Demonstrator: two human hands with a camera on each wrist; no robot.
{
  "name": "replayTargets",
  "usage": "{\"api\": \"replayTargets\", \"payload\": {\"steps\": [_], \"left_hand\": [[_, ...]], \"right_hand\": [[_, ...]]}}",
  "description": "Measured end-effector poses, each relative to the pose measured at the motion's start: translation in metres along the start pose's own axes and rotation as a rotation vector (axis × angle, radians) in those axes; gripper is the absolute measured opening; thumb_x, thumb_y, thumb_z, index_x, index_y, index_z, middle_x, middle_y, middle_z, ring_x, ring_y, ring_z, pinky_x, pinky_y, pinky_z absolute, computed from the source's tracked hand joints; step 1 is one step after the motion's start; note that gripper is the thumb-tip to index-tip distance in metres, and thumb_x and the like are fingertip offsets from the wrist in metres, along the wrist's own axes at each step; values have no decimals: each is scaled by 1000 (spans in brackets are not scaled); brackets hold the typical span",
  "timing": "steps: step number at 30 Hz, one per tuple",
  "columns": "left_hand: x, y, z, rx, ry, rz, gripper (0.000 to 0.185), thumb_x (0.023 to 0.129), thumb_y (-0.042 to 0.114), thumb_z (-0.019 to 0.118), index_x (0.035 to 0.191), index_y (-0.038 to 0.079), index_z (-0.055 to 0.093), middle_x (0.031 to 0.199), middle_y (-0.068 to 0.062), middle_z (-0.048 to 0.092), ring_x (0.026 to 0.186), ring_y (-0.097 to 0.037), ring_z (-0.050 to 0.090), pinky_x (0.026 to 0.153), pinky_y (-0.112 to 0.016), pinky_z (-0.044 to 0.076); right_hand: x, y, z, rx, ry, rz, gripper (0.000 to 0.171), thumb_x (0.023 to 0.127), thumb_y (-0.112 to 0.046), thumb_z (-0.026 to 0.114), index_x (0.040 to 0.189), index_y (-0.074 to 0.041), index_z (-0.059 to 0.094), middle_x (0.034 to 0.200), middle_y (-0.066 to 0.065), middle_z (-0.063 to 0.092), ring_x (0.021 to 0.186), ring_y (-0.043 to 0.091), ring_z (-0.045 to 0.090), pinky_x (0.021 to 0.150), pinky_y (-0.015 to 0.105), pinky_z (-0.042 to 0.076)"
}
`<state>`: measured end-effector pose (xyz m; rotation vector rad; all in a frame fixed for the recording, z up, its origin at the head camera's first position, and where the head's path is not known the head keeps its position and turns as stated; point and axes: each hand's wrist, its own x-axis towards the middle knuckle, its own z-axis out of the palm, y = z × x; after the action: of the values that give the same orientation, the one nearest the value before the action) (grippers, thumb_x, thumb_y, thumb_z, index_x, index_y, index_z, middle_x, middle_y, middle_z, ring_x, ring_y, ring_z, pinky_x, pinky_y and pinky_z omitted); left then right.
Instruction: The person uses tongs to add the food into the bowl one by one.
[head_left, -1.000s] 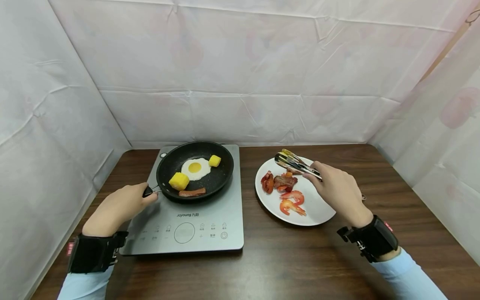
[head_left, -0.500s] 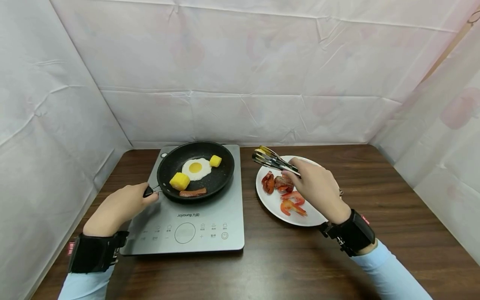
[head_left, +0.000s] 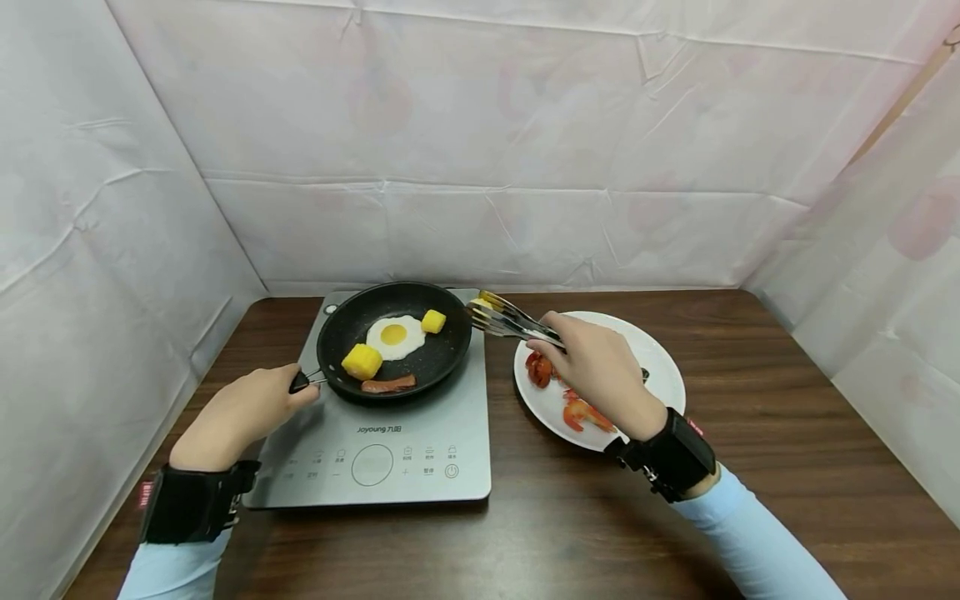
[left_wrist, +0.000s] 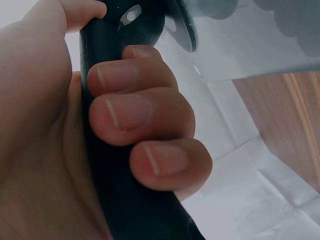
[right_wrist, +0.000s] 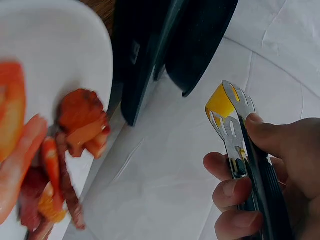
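My left hand [head_left: 240, 417] grips the black handle [left_wrist: 127, 205] of a frying pan [head_left: 442, 362], its fingers curled round it. The pan holds a fried egg [head_left: 395, 337], a large yellow chunk [head_left: 362, 362], a smaller yellow chunk [head_left: 432, 322] and a sausage piece [head_left: 388, 384]. My right hand [head_left: 603, 371] holds metal tongs [head_left: 519, 320] with dark grips. Between the tong tips is a yellow chunk [right_wrist: 218, 103], raised near the pan's right rim. Under my right hand lies a white plate [head_left: 663, 350] with shrimp [head_left: 585, 412] and reddish meat [head_left: 538, 369], partly covered by the hand.
The pan rests on a grey induction cooker [head_left: 442, 425] with a touch panel along its front. Both the cooker and the plate are on a dark wooden table [head_left: 525, 517]. White sheeting [head_left: 480, 242] rises behind the table and along both sides.
My right hand has travelled left from over the plate toward the pan, carrying the tongs and the yellow chunk. My left hand and the pan have stayed put.
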<state>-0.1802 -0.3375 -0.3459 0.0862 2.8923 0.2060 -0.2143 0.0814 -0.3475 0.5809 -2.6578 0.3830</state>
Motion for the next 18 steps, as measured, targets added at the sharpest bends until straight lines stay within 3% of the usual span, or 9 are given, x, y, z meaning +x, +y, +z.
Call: {"api": "replayTargets", "payload": {"steps": [4, 8, 11, 18], "left_hand": [[0, -1, 0, 5, 7, 15, 71, 102, 44, 45, 143, -15, 45, 130, -35, 61, 105, -43, 67, 84, -60, 52], [0, -1, 0, 7, 8, 21, 71, 102, 44, 45, 143, -15, 45, 129, -35, 62, 104, -42, 67, 84, -59, 53], [1, -1, 0, 7, 3, 12, 71, 102, 44, 46, 142, -15, 45, 128, -35, 62, 103, -42, 68, 84, -59, 53], [1, 0, 0, 2, -1, -7, 70, 102, 43, 47, 141, -15, 47, 121, -33, 66, 96, -37, 67, 82, -57, 53]], "right_hand": [[7, -10, 2, 7, -20, -22, 35, 97, -44, 65, 83, -17, 50, 59, -5, 36, 51, 12, 37, 45, 28, 17], [12, -20, 5, 33, -48, -44, 31, 98, -43, 65, 86, -17, 52, 52, -9, 43, 49, 8, 43, 43, 28, 24], [16, -27, 8, 37, -64, -59, 28, 98, -43, 65, 91, -18, 55, 54, -10, 46, 50, 8, 46, 43, 28, 29], [18, -38, 19, -8, -47, -107, 29, 97, -45, 65, 92, -18, 56, 63, -5, 42, 51, 12, 43, 44, 27, 25]]}}
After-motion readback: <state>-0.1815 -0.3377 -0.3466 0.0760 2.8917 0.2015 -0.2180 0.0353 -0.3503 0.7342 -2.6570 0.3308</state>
